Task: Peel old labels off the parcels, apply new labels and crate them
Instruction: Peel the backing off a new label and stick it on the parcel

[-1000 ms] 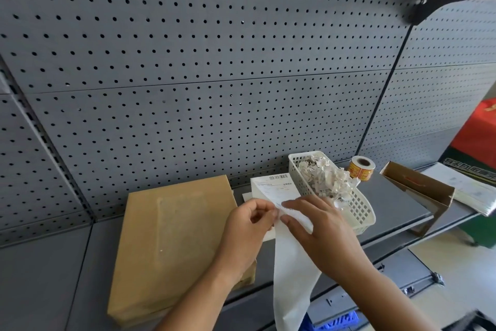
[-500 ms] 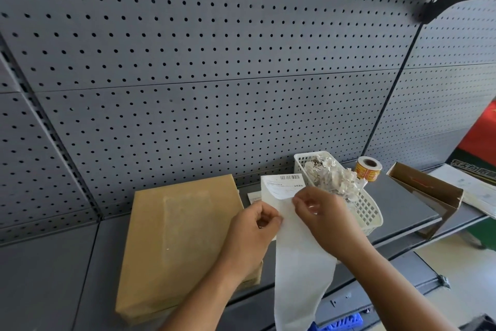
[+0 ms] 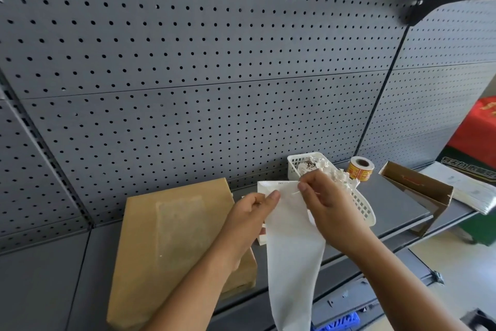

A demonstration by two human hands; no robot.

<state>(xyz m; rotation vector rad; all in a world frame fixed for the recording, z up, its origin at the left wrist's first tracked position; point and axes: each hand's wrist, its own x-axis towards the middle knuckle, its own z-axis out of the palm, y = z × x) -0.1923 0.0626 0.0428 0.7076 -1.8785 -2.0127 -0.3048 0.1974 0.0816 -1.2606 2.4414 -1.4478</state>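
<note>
Grey perforated pegboard wall (image 3: 188,62) is filling most of the view, with a grey metal shelf (image 3: 397,207) running under it. Flat brown cardboard parcel (image 3: 171,244) is lying just left of the grip, showing only a pale bare patch on top, so I'm guessing the old label's off. Long white paper label strip (image 3: 292,250) is hanging down from both hands. The left hand (image 3: 249,215) is pinching its top edge and the right hand (image 3: 330,207) is pinching the corner, probably peeling the new label free. White plastic mesh basket (image 3: 363,208) of torn paper scraps (image 3: 312,167) is sitting just behind the grip. Sticking and crating are looking undone.

Stockroom or shop backroom, grey pegboard wall (image 3: 214,48) (bare of hooks), metal shelf (image 3: 397,207), label roll (image 3: 361,168)
</note>
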